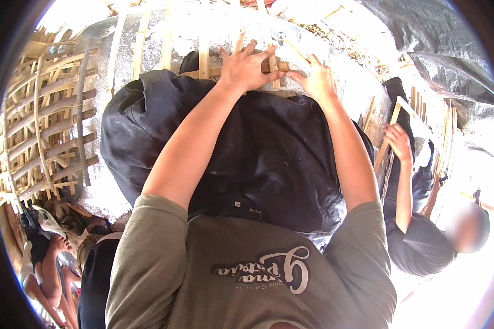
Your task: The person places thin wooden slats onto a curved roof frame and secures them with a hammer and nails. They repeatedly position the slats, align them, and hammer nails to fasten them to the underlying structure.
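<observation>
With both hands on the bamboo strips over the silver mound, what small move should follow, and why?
Probably press the crossing flat with the left hand while the right hand pushes its strip under the horizontal strip. Both hands rest right at that crossing on the silver mound, and the strip end stands free.

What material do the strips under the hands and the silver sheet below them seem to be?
Strips: probably split bamboo or wood, pale tan, matte and thin. Silver sheet: likely foil-faced or metallised plastic, shiny and crinkled, glaring in sunlight. Left hand and right hand press on the strips.
</observation>
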